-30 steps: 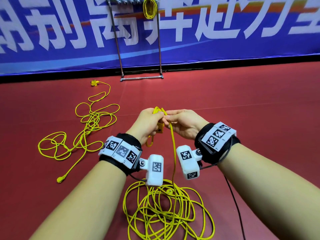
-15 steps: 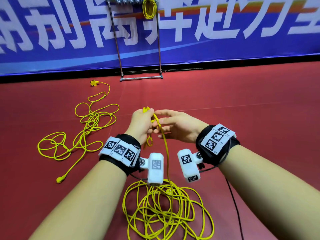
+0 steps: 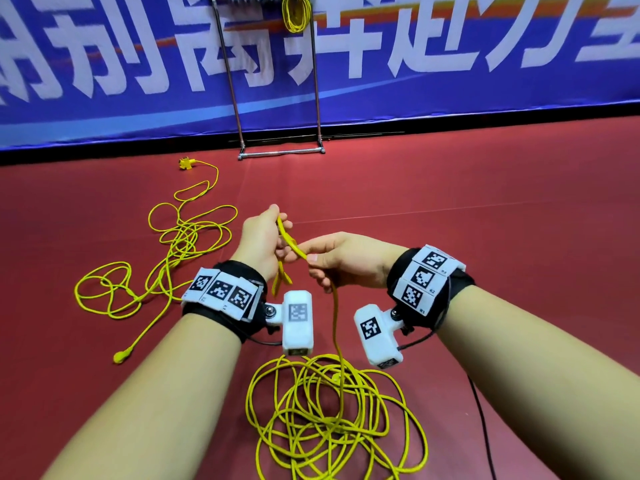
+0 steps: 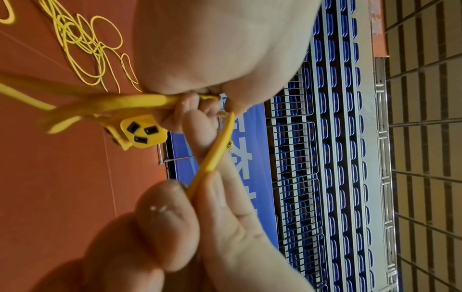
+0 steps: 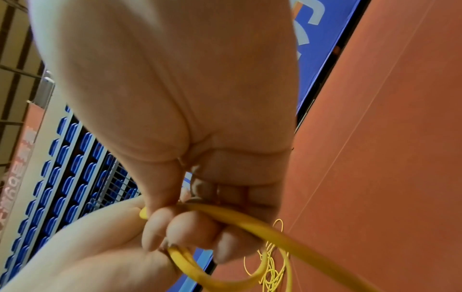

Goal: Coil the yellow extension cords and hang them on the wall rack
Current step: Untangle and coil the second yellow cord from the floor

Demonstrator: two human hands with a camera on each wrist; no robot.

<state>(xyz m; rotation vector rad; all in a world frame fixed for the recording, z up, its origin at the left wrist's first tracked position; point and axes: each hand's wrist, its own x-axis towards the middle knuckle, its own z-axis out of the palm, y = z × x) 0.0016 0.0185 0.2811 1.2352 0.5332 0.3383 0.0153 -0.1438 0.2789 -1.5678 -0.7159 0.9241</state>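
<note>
Your left hand (image 3: 264,242) is gripping the yellow extension cord (image 3: 290,244) near its end, fingers curled round a small doubled loop of it. In the left wrist view the cord's three-slot socket end (image 4: 142,132) is hanging just below those fingers. Your right hand (image 3: 341,261) is pinching the same cord between thumb and forefinger, close beside your left hand, with a short stretch of cord bridging the two. In the right wrist view the other fingers (image 5: 190,227) of that hand are curling around the cord as well.

From your right hand the cord is dropping straight down between your wrists into a loose pile of yellow loops (image 3: 332,417) lying on the red floor (image 3: 485,220) below and just ahead of your forearms.

Out past your left hand a second yellow extension cord (image 3: 180,251) is sprawling uncoiled across the floor, its socket end (image 3: 186,163) lying far forward and its plug end (image 3: 121,356) lying beside your left forearm.

Straight ahead, well beyond both hands, the metal rack (image 3: 277,81) is standing against the blue banner (image 3: 450,64). It is carrying one coiled yellow cord (image 3: 294,12) on a hook at its top right.
</note>
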